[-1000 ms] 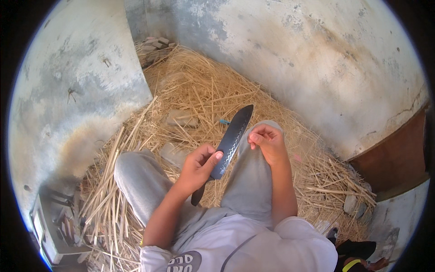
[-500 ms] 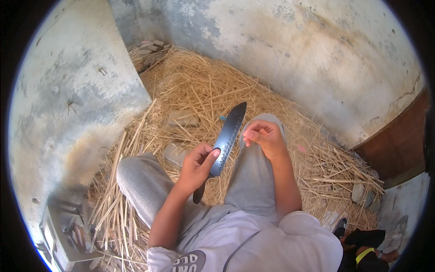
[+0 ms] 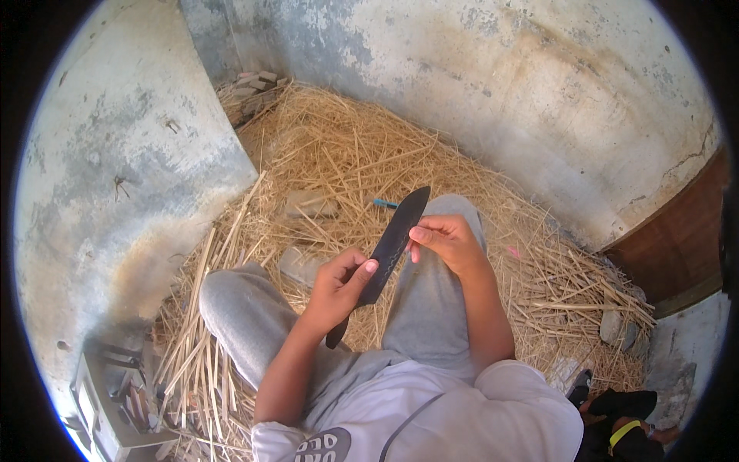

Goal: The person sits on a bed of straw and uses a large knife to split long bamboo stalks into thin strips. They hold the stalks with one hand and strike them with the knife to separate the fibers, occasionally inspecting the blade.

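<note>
Straw-covered floor (image 3: pixel 346 162) — left hand (image 3: pixel 339 289) grips the dark blade (image 3: pixel 392 242) low, tip angled up-right, right hand (image 3: pixel 446 242) pinching its edge.

not much of that kind here, honestly. no signs on the walls and no screens anywhere. the closest thing to a package is the grey open-topped box with rods and sticks standing in it (image 3: pixel 108 400), down at the lower left edge against the pale wall, partly cut off by the rim so its full shape is hard to tell. the only printed thing is the dark rounded patch with pale lettering on the white shirt front (image 3: pixel 322 445), right at the bottom edge and half out of view. the black object with a yellow band (image 3: pixel 620 431) at the lower right is too unclear to call a package.
</note>
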Demonstrator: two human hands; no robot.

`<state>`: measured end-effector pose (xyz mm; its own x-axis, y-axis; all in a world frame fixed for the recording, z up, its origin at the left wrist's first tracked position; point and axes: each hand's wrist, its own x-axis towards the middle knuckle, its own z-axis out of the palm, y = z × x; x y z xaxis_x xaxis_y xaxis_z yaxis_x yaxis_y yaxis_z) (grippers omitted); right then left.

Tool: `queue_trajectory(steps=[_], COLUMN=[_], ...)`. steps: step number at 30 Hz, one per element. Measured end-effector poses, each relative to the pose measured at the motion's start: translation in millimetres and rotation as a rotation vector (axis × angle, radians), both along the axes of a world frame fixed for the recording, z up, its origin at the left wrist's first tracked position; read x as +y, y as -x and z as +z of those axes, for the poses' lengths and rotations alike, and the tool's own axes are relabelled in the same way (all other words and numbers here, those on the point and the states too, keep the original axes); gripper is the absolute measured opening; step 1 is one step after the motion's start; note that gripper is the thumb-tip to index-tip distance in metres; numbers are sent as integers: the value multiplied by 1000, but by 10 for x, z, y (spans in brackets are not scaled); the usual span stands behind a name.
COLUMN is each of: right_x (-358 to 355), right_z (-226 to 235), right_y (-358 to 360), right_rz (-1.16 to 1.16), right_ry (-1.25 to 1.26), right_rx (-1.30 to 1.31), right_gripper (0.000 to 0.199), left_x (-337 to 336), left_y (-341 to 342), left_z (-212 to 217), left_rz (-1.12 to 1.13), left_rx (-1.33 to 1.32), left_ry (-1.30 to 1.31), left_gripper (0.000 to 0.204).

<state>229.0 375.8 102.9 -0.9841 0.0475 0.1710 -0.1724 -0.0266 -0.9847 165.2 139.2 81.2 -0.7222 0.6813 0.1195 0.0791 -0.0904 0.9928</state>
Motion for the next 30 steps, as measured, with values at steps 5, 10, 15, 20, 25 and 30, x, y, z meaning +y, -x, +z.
queue_trajectory(steps=[5, 10, 15, 20, 25, 30], right_x=[-65, 12, 41, -357, -278, -190], right_z=[63, -61, -154, -31, -59, -121], right_y=[5, 14, 13, 85, 119, 109], right_rz=[-18, -88, -52, -91, 21, -19], right_ry=[189, 145, 22, -89, 179, 277], right_rx=[31, 99, 35, 166, -69, -16], right_gripper=[27, 21, 24, 36, 29, 16], left_x=[-11, -28, -57, -69, 27, 95], left_y=[37, 19, 30, 47, -246, -364], left_z=[-29, 37, 48, 54, -163, -71], left_rz=[-4, 38, 58, -334, -687, -605], left_rx=[-91, -165, -224, -912, -1289, -1134], left_ry=[10, -19, -10, -359, -520, -393], left_gripper=[24, 24, 27, 22, 17, 32])
